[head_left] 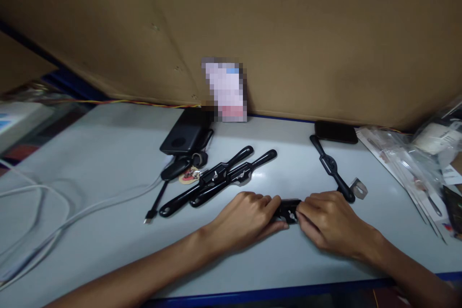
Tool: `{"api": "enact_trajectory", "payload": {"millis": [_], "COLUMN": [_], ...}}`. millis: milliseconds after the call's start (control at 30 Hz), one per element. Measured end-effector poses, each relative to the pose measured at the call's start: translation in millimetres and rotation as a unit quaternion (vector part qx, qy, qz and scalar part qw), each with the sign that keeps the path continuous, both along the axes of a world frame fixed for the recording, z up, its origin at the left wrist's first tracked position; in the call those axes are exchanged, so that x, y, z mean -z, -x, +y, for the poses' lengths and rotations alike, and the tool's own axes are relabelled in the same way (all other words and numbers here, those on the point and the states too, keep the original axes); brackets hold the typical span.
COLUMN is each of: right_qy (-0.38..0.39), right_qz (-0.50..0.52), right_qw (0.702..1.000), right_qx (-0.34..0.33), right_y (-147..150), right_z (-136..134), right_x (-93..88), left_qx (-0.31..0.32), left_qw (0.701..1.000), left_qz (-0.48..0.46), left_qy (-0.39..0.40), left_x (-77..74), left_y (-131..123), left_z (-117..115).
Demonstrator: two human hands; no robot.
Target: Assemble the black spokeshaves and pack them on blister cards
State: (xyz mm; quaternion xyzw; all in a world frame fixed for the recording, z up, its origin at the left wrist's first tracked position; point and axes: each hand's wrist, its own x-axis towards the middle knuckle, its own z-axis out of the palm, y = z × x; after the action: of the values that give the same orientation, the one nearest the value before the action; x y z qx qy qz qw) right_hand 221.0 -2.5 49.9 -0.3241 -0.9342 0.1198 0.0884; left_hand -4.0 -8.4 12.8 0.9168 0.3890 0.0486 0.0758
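Note:
Both my left hand [249,214] and my right hand [330,216] are closed around a black spokeshave [290,209], one on each side. Its middle, with a small silvery screw, shows between my fingers; most of its handles are hidden. Two more black spokeshaves, a nearer one [236,177] and a farther one [213,175], lie side by side and slanted beyond my left hand. Behind my right hand rests another spokeshave body [329,164]. A flat metal blade [359,188] lies against its lower end.
A black power bank [186,132] and a short USB cable [159,202] sit at the back left. White cables [97,207] cross the left side. At the right are a dark phone-like slab [335,132] and plastic-wrapped packages [407,168]. Cardboard [288,33] walls the back.

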Motion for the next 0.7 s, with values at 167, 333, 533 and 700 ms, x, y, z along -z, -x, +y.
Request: {"api": "enact_trajectory", "payload": {"millis": [167,333,533,700], "right_qy": [0.019,-0.002,-0.023,0.021], "right_qz": [0.009,0.005,0.001,0.038], "right_qw": [0.999,1.000,1.000,0.998], "right_qx": [-0.035,-0.027,-0.001,-0.034], "right_y": [1.3,2.6,3.1,4.0], "right_z": [-1.1,-2.5,-2.6,-3.2], "right_x": [0.3,1.9,3.7,4.0], "left_qx": [0.004,0.004,0.001,-0.002], "left_qw": [1.000,1.000,1.000,1.000], "left_qz": [-0.014,-0.023,-0.029,-0.026], "left_qy": [-0.014,-0.010,-0.005,0.000], "left_x": [-0.2,0.3,2.3,-0.6], "left_y": [0.2,0.7,0.9,0.1], "left_z": [-1.1,-0.8,-1.0,-1.2]}}
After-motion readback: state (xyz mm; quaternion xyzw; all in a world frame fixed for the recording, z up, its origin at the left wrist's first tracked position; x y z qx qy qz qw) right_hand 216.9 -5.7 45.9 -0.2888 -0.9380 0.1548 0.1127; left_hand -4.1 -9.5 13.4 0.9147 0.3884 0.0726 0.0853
